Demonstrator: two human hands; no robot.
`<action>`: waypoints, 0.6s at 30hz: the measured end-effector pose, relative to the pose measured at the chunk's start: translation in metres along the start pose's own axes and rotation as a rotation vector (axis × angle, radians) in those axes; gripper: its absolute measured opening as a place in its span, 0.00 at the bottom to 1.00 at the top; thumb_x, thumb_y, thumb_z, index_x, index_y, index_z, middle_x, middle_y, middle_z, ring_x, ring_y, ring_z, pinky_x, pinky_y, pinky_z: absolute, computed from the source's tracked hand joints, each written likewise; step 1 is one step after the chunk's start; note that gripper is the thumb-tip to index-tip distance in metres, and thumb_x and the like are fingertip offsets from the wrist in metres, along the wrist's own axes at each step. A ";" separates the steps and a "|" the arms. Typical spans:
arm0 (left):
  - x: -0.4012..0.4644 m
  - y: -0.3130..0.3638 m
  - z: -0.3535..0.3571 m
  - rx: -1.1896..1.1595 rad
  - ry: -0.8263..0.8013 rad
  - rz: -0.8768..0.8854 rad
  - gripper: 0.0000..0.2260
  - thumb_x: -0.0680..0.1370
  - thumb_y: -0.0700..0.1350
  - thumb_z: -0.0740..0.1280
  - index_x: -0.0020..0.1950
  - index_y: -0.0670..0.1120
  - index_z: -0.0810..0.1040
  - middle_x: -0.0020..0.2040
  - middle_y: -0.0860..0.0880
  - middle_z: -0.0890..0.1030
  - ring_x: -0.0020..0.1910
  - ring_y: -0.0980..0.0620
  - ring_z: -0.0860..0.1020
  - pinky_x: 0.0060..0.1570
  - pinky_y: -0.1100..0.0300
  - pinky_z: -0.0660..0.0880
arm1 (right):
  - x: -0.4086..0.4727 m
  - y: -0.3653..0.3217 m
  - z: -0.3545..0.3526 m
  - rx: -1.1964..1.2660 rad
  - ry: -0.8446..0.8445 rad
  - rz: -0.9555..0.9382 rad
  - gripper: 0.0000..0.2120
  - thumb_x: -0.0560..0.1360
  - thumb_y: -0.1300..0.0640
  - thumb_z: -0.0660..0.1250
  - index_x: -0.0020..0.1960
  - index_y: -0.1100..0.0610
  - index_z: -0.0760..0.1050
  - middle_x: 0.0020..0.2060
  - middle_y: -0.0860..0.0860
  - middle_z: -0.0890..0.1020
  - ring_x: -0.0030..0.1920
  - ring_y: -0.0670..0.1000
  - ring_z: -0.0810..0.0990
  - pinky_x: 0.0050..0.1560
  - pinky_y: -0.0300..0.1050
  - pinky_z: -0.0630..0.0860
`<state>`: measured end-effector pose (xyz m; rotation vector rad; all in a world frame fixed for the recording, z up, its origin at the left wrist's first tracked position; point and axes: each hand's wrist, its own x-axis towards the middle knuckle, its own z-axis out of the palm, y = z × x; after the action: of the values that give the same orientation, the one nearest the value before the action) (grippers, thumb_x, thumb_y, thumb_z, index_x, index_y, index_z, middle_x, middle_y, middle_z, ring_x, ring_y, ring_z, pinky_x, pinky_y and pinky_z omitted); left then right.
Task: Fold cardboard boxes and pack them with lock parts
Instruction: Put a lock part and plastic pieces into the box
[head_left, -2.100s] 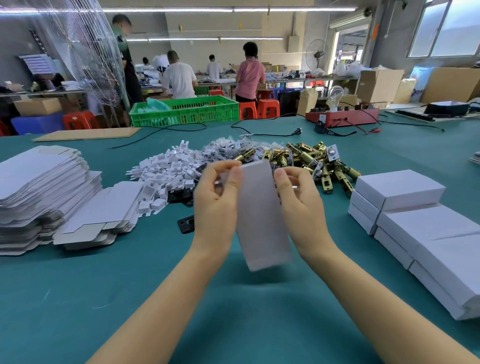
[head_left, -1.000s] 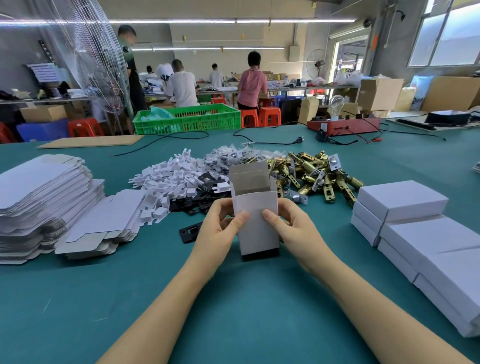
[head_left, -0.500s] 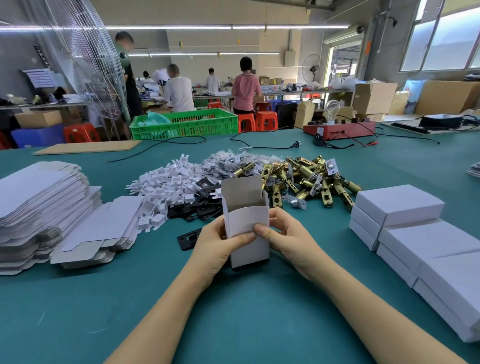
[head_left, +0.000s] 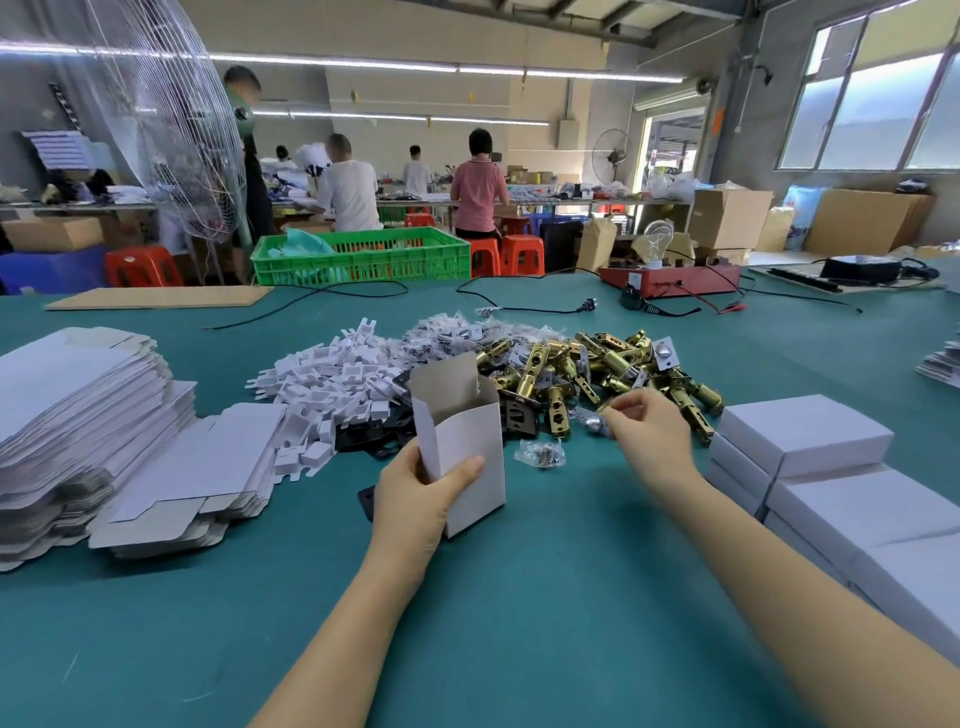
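Centrally, left hand (head_left: 415, 499) gripping small white cardboard box (head_left: 467, 457), thumb across front panel, box upright with top flaps open, lifted or resting just above teal tabletop (head_left: 519, 623) — contact not discernible. Right hand (head_left: 649, 431) reaching forward, fingertips pinching small clear plastic bag of silvery hardware (head_left: 589, 423) at near edge of heap of brass-coloured cylindrical lock latches (head_left: 587, 374). Second small clear bag of screws (head_left: 540, 454) lying on tabletop between box and right hand. Behind box, scattered black metal plates (head_left: 363, 436), partly hidden; further left, pile of white plastic clips (head_left: 322, 384). At far left, tall stack of flat unfolded white box blanks (head_left: 78, 415), lower stack beside it. At right, rows of closed white cardboard boxes (head_left: 810, 467), stacked in layers. At far edge, green plastic crate (head_left: 363, 260) and red electrical unit with clear bulb (head_left: 670, 275), black cables trailing between. Workers standing at benches in background.
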<state>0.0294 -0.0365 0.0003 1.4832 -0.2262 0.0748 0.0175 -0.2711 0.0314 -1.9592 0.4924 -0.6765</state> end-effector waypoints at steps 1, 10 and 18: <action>0.000 0.000 0.000 -0.005 0.001 -0.002 0.13 0.71 0.43 0.77 0.50 0.57 0.80 0.44 0.60 0.85 0.45 0.56 0.83 0.45 0.56 0.81 | 0.006 -0.003 0.006 -0.117 -0.010 -0.052 0.02 0.75 0.59 0.67 0.46 0.57 0.75 0.39 0.49 0.78 0.43 0.51 0.76 0.44 0.44 0.70; 0.000 -0.001 0.000 0.006 -0.015 0.002 0.12 0.71 0.43 0.77 0.48 0.56 0.80 0.44 0.59 0.85 0.46 0.54 0.83 0.52 0.48 0.81 | 0.018 -0.001 0.055 -0.765 -0.143 -0.160 0.26 0.76 0.47 0.67 0.27 0.58 0.60 0.24 0.51 0.67 0.27 0.52 0.66 0.25 0.41 0.58; -0.001 0.003 0.001 0.005 -0.042 -0.008 0.11 0.72 0.44 0.77 0.49 0.56 0.80 0.44 0.59 0.84 0.46 0.55 0.82 0.52 0.49 0.81 | 0.020 0.001 0.048 -0.668 0.010 -0.127 0.21 0.71 0.54 0.66 0.26 0.57 0.58 0.23 0.51 0.63 0.25 0.52 0.60 0.25 0.39 0.55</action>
<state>0.0276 -0.0369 0.0028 1.4919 -0.2545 0.0378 0.0633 -0.2516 0.0179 -2.6308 0.6634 -0.6513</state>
